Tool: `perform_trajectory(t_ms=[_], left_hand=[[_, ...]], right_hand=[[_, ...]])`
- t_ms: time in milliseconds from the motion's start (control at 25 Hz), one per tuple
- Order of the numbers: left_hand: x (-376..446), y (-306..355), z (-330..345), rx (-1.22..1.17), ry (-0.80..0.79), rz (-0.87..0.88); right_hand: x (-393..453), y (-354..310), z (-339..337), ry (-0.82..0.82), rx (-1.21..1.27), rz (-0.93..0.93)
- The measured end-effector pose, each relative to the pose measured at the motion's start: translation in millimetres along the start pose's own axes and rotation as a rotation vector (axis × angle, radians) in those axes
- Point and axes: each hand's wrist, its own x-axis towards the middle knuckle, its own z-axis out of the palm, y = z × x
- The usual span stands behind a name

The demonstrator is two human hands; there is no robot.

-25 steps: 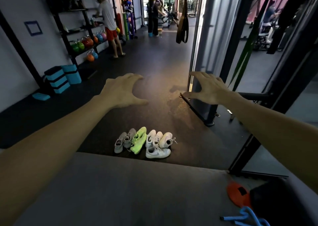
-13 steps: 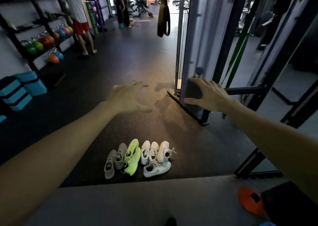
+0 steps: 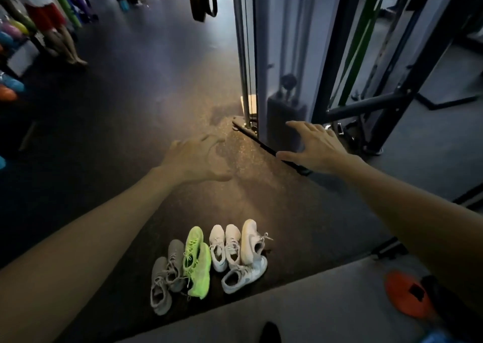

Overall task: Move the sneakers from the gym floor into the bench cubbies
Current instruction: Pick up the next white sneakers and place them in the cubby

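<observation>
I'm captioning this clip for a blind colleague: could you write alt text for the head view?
Both arms stretch forward, left hand and right hand open and empty above a dark gym floor. Nearer the camera, sneakers sit bunched on the floor: a grey pair, a neon green pair and white ones. A cable machine stands behind the right hand.

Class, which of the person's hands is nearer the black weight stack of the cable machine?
Right. The right hand hovers just in front of the black weight stack; the left hand hangs over bare floor, well off to its left.
</observation>
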Motion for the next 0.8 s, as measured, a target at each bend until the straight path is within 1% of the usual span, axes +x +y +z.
perform_trajectory(t_ms=[160, 280, 400, 600, 800], left_hand=[[61.4, -20.4, 57.1, 0.014, -0.106, 0.070], [106.2, -33.5, 127.1, -0.010, -0.223, 0.147], [138.9, -47.4, 210.3, -0.020, -0.322, 0.235], [182.0, -64.8, 385.3, 0.024, -0.456, 0.406], [190.5, -70.4, 549.6, 0.036, -0.608, 0.507]], right_hand=[[29.9, 26.4, 61.3, -0.033, 0.043, 0.144], [39.2, 53.5, 132.4, -0.030, 0.066, 0.254], [41.7, 74.5, 208.8, -0.013, 0.078, 0.346], [46.9, 95.9, 378.2, -0.066, 0.144, 0.462], [39.8, 103.3, 535.4, -0.100, 0.286, 0.578]])
